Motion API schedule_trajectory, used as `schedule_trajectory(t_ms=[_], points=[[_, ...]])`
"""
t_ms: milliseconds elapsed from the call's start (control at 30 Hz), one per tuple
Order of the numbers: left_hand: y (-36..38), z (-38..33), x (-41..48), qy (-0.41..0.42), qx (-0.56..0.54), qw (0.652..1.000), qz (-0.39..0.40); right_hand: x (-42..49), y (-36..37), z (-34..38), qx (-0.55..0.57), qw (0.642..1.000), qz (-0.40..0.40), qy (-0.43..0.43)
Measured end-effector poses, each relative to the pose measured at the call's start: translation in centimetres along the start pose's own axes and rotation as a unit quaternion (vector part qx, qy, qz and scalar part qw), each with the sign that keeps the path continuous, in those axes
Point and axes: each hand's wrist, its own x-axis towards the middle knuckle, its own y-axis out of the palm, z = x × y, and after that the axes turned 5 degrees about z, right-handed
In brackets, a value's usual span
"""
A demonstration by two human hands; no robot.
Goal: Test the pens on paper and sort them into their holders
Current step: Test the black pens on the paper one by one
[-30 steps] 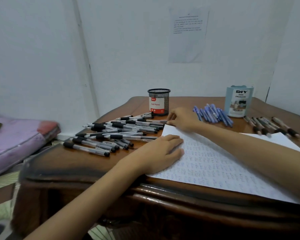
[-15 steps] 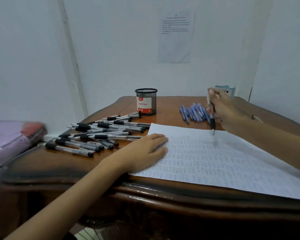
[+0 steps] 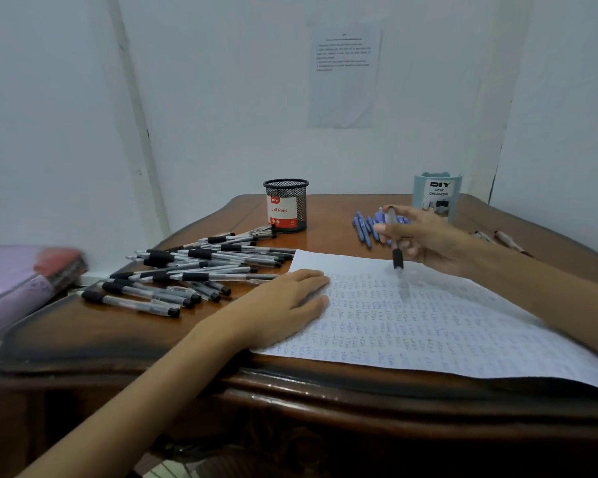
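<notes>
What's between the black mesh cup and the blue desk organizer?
Head view: a cluster of blue pens, partly hidden by the right hand holding a pen; otherwise bare table.

The worktop (image 3: 325, 243) is dark brown wood. The paper (image 3: 428, 326) is white, covered in rows of blue handwriting. The piled pens (image 3: 201, 267) have clear barrels with black grips, as does the single pen (image 3: 397, 258). The other pens (image 3: 365, 227) are blue. The mesh holder (image 3: 286, 205) is black with a red-and-white label. The second holder (image 3: 435, 194) is pale blue with a white label, black lettering.
</notes>
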Motion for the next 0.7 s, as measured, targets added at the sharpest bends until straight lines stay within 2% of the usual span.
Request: schedule_trajectory(t_ms=[133,367,700], points=[[0.0,0.0,0.0,0.002,-0.001,1.0,-0.003,0.0,-0.4,0.1,0.06,0.998,-0.015,0.004],[0.0,0.0,0.1,-0.001,-0.006,1.0,0.001,0.0,-0.2,0.0,0.021,0.998,-0.056,0.006],[-0.2,0.0,-0.2,-0.006,-0.013,1.0,-0.009,-0.6,0.0,-1.9,0.157,0.987,0.012,0.019]])
